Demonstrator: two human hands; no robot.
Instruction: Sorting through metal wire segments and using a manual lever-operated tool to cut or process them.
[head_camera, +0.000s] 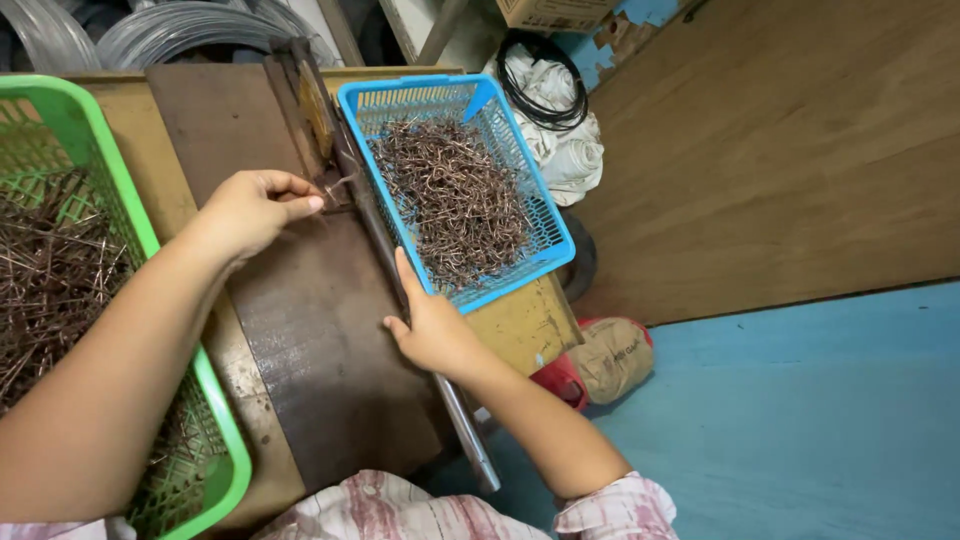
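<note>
Wire piece, short and copper-coloured, sits pinched in the fingertips of the left hand against the bending jig near the table's far edge. The right hand wraps loosely around the long metal lever at the table's right edge, beside a blue basket of bent wires; a green basket of straight ones lies at the left.

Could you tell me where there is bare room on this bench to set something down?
The dark metal plate lies bare between the green plastic basket and blue plastic basket. Both baskets are crowded with wire pieces; the left hand and right hand occupy its edges.
</note>
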